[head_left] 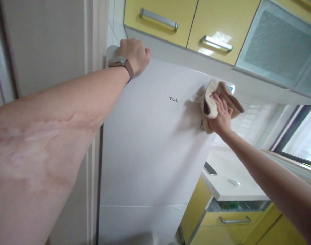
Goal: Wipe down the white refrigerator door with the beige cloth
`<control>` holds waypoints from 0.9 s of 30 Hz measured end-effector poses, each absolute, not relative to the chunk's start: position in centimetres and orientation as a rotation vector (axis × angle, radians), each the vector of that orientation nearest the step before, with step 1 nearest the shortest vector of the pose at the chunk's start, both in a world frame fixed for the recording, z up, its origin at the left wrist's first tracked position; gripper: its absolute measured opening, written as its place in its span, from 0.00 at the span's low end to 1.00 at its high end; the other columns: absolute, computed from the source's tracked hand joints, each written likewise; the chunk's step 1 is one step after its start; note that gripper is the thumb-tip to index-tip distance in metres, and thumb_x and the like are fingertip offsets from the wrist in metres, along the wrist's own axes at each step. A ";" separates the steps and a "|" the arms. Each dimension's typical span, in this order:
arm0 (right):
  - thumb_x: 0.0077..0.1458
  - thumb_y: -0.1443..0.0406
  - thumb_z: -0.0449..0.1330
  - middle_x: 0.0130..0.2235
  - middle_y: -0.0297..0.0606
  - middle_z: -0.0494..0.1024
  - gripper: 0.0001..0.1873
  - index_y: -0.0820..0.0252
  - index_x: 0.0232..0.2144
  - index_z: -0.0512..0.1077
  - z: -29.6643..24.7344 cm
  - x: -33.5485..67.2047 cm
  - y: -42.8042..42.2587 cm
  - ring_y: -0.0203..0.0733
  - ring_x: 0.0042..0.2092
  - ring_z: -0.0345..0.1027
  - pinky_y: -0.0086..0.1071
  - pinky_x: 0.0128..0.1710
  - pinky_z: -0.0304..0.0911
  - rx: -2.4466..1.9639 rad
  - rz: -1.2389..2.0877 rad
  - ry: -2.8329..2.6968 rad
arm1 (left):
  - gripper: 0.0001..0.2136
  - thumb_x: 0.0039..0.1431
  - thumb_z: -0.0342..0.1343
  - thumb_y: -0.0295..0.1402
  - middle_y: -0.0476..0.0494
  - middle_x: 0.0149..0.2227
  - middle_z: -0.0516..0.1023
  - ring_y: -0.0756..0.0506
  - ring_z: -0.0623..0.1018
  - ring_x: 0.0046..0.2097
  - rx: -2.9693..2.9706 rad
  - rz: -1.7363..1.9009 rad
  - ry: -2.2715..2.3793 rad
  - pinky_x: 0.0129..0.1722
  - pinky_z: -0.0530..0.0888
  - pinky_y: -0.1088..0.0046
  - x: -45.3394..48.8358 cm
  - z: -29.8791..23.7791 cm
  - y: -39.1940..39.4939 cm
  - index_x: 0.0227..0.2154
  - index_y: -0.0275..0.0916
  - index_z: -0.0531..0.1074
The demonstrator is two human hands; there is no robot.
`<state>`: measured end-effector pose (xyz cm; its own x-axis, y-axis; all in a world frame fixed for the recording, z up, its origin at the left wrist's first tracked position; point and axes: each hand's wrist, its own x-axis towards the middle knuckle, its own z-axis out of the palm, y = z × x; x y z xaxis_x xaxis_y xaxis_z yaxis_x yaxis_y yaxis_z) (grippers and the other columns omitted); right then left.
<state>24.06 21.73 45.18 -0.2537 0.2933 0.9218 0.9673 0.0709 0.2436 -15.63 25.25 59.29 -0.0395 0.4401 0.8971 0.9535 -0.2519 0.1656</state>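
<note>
The cloth (216, 98) is a crumpled beige rag, bunched up with its long side running diagonally down-left across the fridge (150, 136) door's upper right corner. The right hand (221, 117) has fingers clamped on it. The left hand (135, 54) curls closed over the fridge's top left corner.

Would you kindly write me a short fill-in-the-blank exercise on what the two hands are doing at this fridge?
1. The right hand presses a beige ____ against the white fridge.
2. The left hand grips the fridge's top ____ corner.
3. The left wrist wears a ____.
4. The cupboards above the fridge are ____.

Missing words: cloth; left; watch; yellow
</note>
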 end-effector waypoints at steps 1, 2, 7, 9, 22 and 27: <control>0.67 0.59 0.48 0.73 0.48 0.54 0.34 0.57 0.72 0.53 46.9 23.5 21.9 0.53 0.74 0.44 0.55 0.67 0.51 -1.266 -1.191 -1.593 | 0.28 0.72 0.37 0.40 0.25 0.59 0.74 0.33 0.71 0.60 -1.682 -1.289 -1.427 0.59 0.61 0.50 -15.6 59.2 25.3 0.54 0.18 0.73; 0.67 0.58 0.48 0.73 0.49 0.53 0.34 0.58 0.72 0.52 48.5 23.0 22.1 0.53 0.74 0.44 0.54 0.67 0.51 -1.255 -1.174 -1.558 | 0.27 0.72 0.39 0.39 0.23 0.55 0.76 0.32 0.74 0.58 -1.642 -1.314 -1.373 0.57 0.65 0.48 -15.6 59.2 25.3 0.50 0.17 0.75; 0.65 0.62 0.52 0.65 0.52 0.67 0.27 0.62 0.64 0.64 55.9 19.7 22.6 0.56 0.66 0.58 0.52 0.64 0.54 -1.342 -1.047 -1.397 | 0.26 0.71 0.42 0.36 0.17 0.50 0.78 0.30 0.77 0.55 -1.590 -1.336 -1.276 0.55 0.71 0.45 -15.6 59.1 25.5 0.45 0.12 0.76; 0.64 0.62 0.53 0.58 0.54 0.75 0.22 0.66 0.56 0.71 58.4 18.5 22.6 0.55 0.59 0.65 0.47 0.59 0.58 -1.428 -1.010 -1.447 | 0.26 0.70 0.43 0.36 0.16 0.50 0.78 0.29 0.77 0.55 -1.577 -1.335 -1.264 0.55 0.71 0.43 -15.7 59.1 25.6 0.45 0.12 0.76; 0.68 0.63 0.43 0.56 0.59 0.72 0.23 0.66 0.59 0.65 57.4 16.9 23.6 0.57 0.57 0.61 0.46 0.52 0.50 -1.408 -1.089 -1.312 | 0.25 0.71 0.42 0.35 0.18 0.49 0.79 0.31 0.79 0.54 -1.577 -1.309 -1.270 0.54 0.72 0.45 -15.9 59.2 25.8 0.45 0.14 0.77; 0.69 0.61 0.36 0.61 0.66 0.61 0.27 0.68 0.65 0.53 54.6 17.3 23.9 0.65 0.61 0.46 0.54 0.55 0.44 -1.392 -1.211 -1.357 | 0.26 0.72 0.41 0.34 0.15 0.52 0.77 0.27 0.75 0.58 -1.594 -1.331 -1.290 0.56 0.68 0.41 -15.6 58.9 25.0 0.48 0.09 0.74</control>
<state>17.31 23.93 54.59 -0.0459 0.1994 0.9788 0.9951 -0.0765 0.0622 -15.59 24.97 58.90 -0.0153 0.2583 0.9659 0.9574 -0.2747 0.0886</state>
